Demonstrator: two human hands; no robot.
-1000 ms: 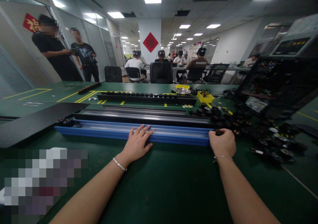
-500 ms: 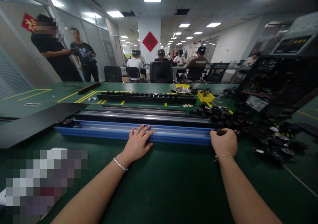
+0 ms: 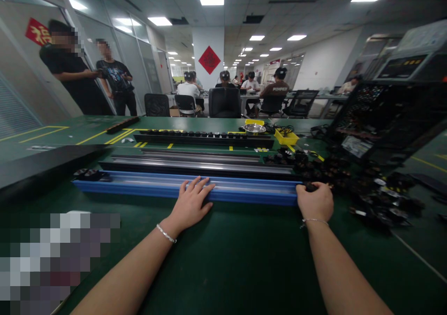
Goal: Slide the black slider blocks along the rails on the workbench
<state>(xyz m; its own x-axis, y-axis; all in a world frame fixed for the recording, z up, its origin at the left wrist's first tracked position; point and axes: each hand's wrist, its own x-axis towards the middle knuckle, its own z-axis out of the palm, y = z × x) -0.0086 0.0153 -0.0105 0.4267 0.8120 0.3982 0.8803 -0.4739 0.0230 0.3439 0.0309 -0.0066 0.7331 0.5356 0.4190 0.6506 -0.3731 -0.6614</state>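
A long blue channel [image 3: 139, 189] lies crosswise on the green table [image 3: 223, 259]. Small black parts [image 3: 87, 174] sit in its left end. My left hand [image 3: 192, 201] rests on the channel's middle with fingers spread, holding nothing. At the right end, my right hand [image 3: 316, 201] is closed around a small black part [image 3: 309, 187], mostly hidden by the fingers. Behind the blue channel lie black rails with shiny strips [image 3: 202, 164]. To the right of my right hand is a pile of small black parts [image 3: 391, 203].
A black rail holding a row of parts [image 3: 202, 140] lies farther back, near a metal bowl [image 3: 254, 128] and a yellow tray [image 3: 286, 137]. A black rack [image 3: 380, 114] stands at right, a dark panel [image 3: 38, 168] at left. Several people are beyond the table.
The view has shifted slightly. My left hand still lies on the blue channel, and my right hand stays closed at its right end.
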